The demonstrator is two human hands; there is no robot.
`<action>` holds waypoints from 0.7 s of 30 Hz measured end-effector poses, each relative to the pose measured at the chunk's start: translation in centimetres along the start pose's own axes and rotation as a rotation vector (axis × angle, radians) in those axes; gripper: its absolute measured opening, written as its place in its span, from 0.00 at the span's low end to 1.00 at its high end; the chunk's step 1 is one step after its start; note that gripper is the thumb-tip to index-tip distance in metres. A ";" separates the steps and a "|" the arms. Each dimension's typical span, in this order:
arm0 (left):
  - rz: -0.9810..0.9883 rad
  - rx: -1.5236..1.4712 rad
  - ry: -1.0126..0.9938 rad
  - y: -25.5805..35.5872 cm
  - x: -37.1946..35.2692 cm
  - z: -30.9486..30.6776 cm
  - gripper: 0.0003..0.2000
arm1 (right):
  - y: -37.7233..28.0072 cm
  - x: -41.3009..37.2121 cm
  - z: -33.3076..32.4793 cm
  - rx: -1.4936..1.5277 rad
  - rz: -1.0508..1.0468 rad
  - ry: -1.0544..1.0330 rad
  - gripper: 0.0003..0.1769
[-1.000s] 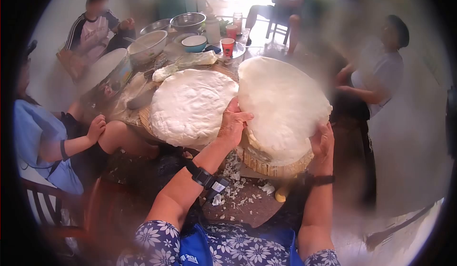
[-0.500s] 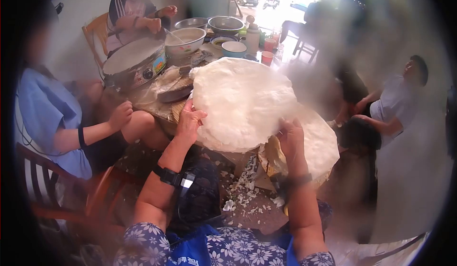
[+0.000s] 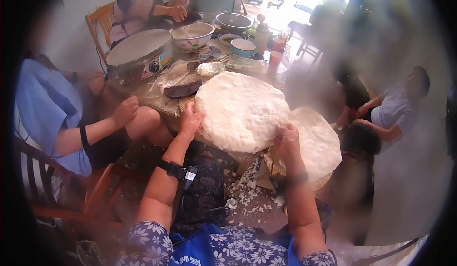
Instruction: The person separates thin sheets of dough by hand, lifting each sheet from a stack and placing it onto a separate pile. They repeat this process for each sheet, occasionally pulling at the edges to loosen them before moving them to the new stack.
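Pinching a broad, pale flatbread (image 3: pixel 240 111) by its left and lower-right rims, the person's left hand (image 3: pixel 192 120) and right hand (image 3: pixel 288 140) hold it, in the head view, at the near edge of the tabletop (image 3: pixel 166 103); whether it rests there or is lifted cannot be told. It looks light, soft and floppy, likely to sag or tear if held at one point, so a wide two-handed grip on opposite rims should suit it. A second flatbread (image 3: pixel 316 140) lies just right of it, on a straw-coloured board (image 3: pixel 323 182). Toward the tabletop's far edge, a floral enamel basin (image 3: pixel 203 40) holds a pale, batter-like mix; what the metal basin (image 3: pixel 234 27), light-blue bowl (image 3: pixel 243 51) and red paper cup (image 3: pixel 275 59) contain is too unclear to tell
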State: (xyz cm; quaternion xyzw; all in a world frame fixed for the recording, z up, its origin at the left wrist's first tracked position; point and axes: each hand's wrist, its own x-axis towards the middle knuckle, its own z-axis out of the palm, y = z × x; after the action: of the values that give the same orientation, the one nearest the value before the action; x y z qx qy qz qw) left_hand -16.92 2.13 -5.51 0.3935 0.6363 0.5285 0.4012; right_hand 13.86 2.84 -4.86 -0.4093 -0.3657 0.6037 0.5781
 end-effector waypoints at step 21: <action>0.176 0.278 0.026 -5.2 4.4 -0.4 0.31 | -0.1 -0.8 -1.2 -0.310 -0.009 0.231 0.16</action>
State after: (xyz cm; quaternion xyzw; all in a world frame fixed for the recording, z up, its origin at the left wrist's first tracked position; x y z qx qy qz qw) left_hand -19.34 5.39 -11.06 0.4926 0.6716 0.4734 0.2868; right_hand 14.95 2.03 -5.22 -0.5583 -0.3874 0.4865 0.5492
